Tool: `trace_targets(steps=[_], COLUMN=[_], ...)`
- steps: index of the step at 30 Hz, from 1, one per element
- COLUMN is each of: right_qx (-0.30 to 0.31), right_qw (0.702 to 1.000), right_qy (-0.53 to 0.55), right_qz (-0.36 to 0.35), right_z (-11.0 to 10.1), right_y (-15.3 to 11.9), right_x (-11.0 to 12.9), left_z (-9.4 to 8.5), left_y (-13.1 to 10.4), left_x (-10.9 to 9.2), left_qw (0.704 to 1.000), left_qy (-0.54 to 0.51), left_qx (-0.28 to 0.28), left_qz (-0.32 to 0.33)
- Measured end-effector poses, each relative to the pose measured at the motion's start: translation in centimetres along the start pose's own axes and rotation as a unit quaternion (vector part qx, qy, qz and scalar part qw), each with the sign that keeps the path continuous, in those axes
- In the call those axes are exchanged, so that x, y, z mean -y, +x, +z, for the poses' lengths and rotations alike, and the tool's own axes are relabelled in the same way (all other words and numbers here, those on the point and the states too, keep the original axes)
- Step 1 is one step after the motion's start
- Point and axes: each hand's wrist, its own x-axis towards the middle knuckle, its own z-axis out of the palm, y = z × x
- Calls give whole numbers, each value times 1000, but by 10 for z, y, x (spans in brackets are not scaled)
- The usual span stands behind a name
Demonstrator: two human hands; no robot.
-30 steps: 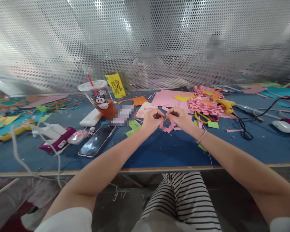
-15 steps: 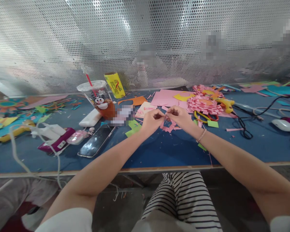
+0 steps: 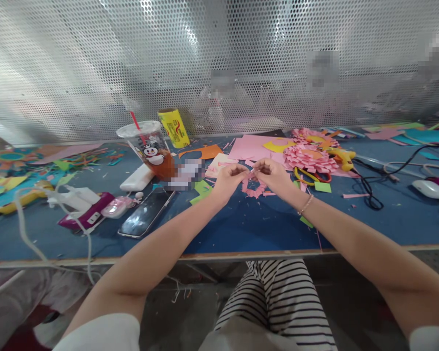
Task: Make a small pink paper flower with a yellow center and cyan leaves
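Observation:
A fringed strip of pink paper (image 3: 254,191) hangs in a loop between my hands, just above the blue table. The fingertips of my left hand (image 3: 229,181) pinch its upper left part. On the other side my right hand (image 3: 271,178), with a bracelet at the wrist, pinches the strip too, and the two sets of fingertips nearly meet. Fingers partly hide the top of the loop. Beyond my right hand lie pink fringed paper flowers (image 3: 307,158) and scissors (image 3: 310,178) with red and yellow handles.
A yellow glue gun (image 3: 342,158) rests by the flowers. Leftward stand a drink cup (image 3: 155,153) and a yellow can (image 3: 174,129), with a phone (image 3: 146,212) and a purple power strip (image 3: 89,214) nearer me. Pink sheets (image 3: 252,147) lie behind my hands; a perforated metal panel (image 3: 219,39) backs the table.
Both hands stay almost in place, still pinching the pink strip. Its hanging part has shifted slightly and now shows as a rounder loop beneath my fingers.

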Motion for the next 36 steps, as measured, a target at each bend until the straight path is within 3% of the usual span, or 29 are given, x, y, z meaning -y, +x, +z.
trace_targets(steps=[12,29,36], right_qx=[12,12,5], right_qw=[1000,999,999], right_qy=[3,-24,-30], right_qz=[-28,-43,-13], right_z=[-1,-2,-1], right_y=[-3,-3,-4], right_x=[2,3,10], left_z=[0,-1,-2], left_y=[-3,-1,0], left_x=[-9,-5,-3], left_qw=[992,996,986], left_qy=[104,84,148], left_qx=[-14,-23,3], left_qz=[73,33,72])
